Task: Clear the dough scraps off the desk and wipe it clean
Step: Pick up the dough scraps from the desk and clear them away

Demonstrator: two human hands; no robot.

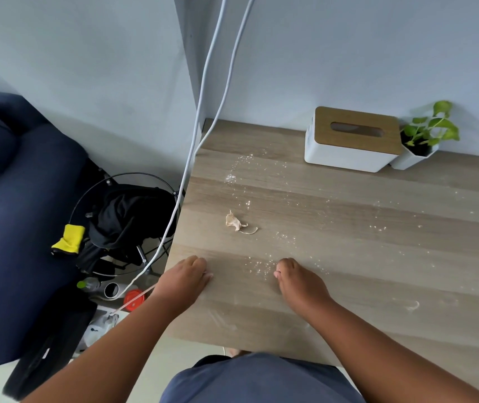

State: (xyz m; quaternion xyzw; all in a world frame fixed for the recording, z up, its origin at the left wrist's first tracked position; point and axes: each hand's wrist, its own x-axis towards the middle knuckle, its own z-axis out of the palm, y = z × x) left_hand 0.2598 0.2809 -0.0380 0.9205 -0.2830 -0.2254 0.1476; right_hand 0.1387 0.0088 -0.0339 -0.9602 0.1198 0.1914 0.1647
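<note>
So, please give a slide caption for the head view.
Both hands rest on the floured desk near one dough scrap.

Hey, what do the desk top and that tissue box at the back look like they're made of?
The grey-brown desk top looks like wood-grain laminate or veneer, matt: long streaks in plank-like bands, hardly any glare. Which of the two cannot be told. The white rectangular tissue box looks like smooth plastic, with rounded corners and an even colour; its tan slotted lid seems to be light wood or bamboo, with faint grain.

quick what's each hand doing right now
Left hand: fingers curled on the desk, whether it holds anything cannot be told.
Right hand: fingers curled on the desk, cannot tell if it holds anything.
</note>
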